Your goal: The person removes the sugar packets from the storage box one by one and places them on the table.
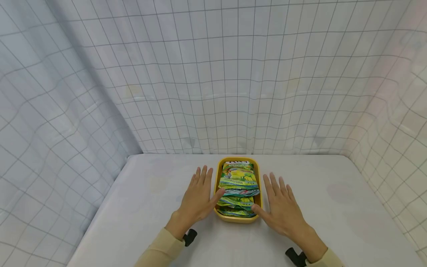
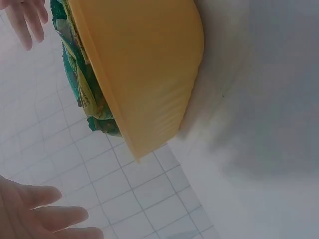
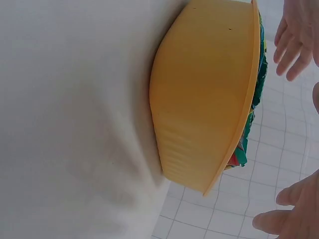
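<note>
We saw the left hand and the right hand with fingers straight and relaxed, the yellow tub standing between them. Both thumbs angled inward over its rim, though we could not tell whether they touched it. Between the hands, green and yellow packets lay overlapping inside the tub.

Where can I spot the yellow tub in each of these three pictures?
Head: the yellow tub is below centre, just right of the middle, between the left hand and right hand.
Left wrist: upper middle, tipped sideways in the picture and cut off by the top edge.
Right wrist: upper part, right of the middle, also sideways.
Shared landmark: the green packets showing at its rim.
</note>
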`<state>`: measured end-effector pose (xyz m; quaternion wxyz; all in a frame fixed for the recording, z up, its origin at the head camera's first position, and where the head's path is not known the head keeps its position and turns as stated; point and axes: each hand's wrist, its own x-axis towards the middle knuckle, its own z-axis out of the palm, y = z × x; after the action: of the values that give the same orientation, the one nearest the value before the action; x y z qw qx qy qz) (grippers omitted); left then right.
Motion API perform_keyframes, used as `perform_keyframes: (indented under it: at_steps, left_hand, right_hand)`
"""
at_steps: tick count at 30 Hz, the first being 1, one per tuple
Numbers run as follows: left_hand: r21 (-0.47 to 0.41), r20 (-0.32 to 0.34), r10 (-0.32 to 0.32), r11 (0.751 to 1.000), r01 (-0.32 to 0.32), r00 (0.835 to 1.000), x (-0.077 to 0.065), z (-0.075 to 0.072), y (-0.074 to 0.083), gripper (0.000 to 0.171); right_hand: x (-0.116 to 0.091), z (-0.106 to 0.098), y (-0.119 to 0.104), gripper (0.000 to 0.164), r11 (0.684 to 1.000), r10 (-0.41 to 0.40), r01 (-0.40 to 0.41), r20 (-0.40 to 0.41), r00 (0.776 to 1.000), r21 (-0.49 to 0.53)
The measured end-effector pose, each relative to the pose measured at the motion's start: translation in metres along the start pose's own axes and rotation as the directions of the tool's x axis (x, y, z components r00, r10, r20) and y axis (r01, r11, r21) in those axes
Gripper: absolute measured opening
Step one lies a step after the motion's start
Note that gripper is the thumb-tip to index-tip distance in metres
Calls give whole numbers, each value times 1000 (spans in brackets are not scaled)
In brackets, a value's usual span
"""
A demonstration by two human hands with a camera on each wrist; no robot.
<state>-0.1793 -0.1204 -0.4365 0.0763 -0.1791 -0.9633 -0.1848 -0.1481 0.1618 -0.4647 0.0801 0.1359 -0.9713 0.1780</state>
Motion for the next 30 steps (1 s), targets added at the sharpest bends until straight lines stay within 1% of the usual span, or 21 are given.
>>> perform_keyframes:
  at_steps: [3,8,13,16,19,23,27,30]
  left_hand:
    - [-38,11,-3,999,3,1000,3,1,1,86]
    - [-61,30,10,998,-9,999,10,3,3,87]
    - [-77,35,20,997,-17,999,17,6,4,89]
    - [-128,37,5,992,0,999,21,8,4,87]
    - [-201,43,-18,979,26,999,24,10,4,87]
    - [-285,59,-53,956,68,997,28,12,4,86]
    - [-344,66,-86,933,104,994,34,16,3,83]
    - [-383,64,-97,917,114,993,38,19,2,81]
  right_hand:
    - [0,1,0,105,1000,1,-1,1,1000,23]
    - [-1,2,-1,107,999,-7,7,-16,1000,33]
    - [-2,4,-2,110,999,-15,16,-38,999,40]
    - [-2,6,-2,113,999,-15,16,-38,999,41]
    - [-3,7,-2,115,999,-12,13,-30,999,43]
    - [-2,9,-2,118,999,-8,9,-21,1000,51]
    - [-2,11,-2,119,998,-12,14,-28,1000,65]
    - [-2,12,-2,119,998,-17,19,-31,999,66]
